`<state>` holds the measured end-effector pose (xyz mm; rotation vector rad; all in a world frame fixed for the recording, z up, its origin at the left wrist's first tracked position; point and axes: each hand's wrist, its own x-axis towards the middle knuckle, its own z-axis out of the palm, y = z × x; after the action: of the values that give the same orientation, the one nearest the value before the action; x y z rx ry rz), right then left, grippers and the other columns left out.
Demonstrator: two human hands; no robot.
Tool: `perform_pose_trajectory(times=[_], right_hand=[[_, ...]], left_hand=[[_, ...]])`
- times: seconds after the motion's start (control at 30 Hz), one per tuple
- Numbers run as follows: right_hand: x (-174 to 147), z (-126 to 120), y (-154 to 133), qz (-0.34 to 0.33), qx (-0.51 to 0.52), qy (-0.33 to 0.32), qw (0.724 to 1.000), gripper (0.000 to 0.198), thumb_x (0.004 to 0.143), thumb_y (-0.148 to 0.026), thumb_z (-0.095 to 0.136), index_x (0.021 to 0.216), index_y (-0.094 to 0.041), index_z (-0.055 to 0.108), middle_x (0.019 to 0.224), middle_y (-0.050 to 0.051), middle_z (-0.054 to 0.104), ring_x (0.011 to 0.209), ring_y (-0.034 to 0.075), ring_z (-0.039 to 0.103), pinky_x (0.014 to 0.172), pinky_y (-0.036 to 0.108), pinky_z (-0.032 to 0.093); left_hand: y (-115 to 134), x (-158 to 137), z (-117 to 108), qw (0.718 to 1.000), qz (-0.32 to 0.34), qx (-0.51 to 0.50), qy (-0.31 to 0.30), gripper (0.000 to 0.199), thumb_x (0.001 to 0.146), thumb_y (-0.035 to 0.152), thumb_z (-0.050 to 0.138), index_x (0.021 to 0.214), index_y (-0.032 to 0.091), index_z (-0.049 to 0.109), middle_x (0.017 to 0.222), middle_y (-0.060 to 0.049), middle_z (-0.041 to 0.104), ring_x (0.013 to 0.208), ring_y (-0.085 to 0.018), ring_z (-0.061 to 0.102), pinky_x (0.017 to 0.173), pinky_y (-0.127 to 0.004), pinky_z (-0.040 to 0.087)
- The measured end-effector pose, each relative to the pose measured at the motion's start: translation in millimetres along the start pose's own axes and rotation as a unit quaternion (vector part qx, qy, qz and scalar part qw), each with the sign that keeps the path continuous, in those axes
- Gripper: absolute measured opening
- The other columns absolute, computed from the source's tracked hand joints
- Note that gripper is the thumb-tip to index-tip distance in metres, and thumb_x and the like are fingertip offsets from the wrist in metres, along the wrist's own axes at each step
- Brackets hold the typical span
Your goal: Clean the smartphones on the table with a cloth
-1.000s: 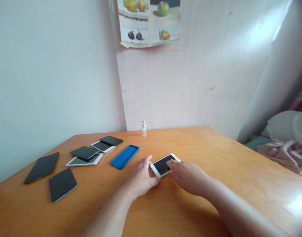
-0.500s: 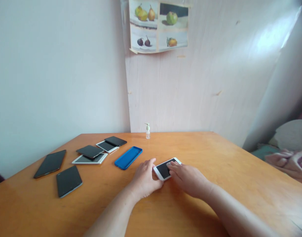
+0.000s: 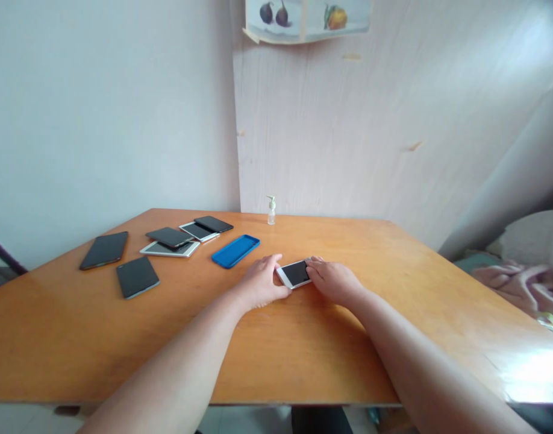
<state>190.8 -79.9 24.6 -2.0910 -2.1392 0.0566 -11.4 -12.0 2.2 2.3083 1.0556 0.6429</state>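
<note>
The left hand is closed lightly around one end of a white, slim, rectangular phone with a black screen, thumb at the near corner, fingers at the far one; its palm side is turned from view. The right hand lies palm down with extended fingers over the phone's other end, hiding it; its thumb is out of sight, so whether it grips or merely rests cannot be told.

The landmark is a bright blue, shallow, tray-like phone case, lying hollow side up. The phone is on the brown, glossy wooden surface, to the right of the case and nearer the person. Beyond the case and to its right, a small clear pump bottle with a pale green top stands upright; its contents are hard to make out.

Left of the case, a black flat device partly hides a white-framed tablet. High above the case and to its right, a sheet of fruit paintings is cut off by the top edge. Far right of the case, a crumpled pink cloth is blurred.
</note>
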Motion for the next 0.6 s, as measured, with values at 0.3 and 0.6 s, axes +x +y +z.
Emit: perform_pose_trajectory(times=[0.3, 0.6], right_hand=[[2, 6, -1, -0.015, 0.001, 0.026, 1.000, 0.041, 0.100, -0.029, 0.029, 0.124, -0.016, 0.061, 0.131, 0.015, 0.063, 0.118, 0.026, 0.060, 0.097, 0.038, 0.045], [6, 21, 5, -0.024, 0.018, 0.043, 0.999, 0.045, 0.099, -0.030, 0.032, 0.130, -0.013, 0.059, 0.140, 0.018, 0.056, 0.129, 0.028, 0.053, 0.105, 0.044, 0.043]], left_hand=[[-2, -3, 0, 1.000, -0.001, -0.009, 0.002, 0.090, 0.062, 0.037, 0.079, 0.142, 0.019, 0.041, 0.128, -0.010, 0.061, 0.124, -0.030, 0.052, 0.107, -0.039, 0.039], [-3, -6, 1, 1.000, -0.003, 0.003, -0.002, 0.090, 0.062, 0.044, 0.078, 0.141, 0.017, 0.043, 0.130, -0.013, 0.059, 0.123, -0.033, 0.052, 0.105, -0.042, 0.040]])
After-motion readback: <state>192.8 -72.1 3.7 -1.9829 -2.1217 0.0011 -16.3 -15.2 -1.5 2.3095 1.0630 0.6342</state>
